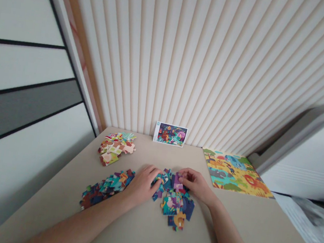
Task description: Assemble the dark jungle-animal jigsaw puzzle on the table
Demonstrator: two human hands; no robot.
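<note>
A purple puzzle piece (177,182) is held in a narrow pinch by the right hand (198,185), just below and right of the frame's centre — whether anything is gripped by the left hand (142,183) cannot be told. Pieces could be dragged from the dark heap (110,184), lower left, by the left forearm (101,218) beside it — or bent where overlapped, if pressed.

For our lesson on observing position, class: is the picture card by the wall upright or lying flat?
Upright: the card stands on its edge, its picture facing the camera.
</note>
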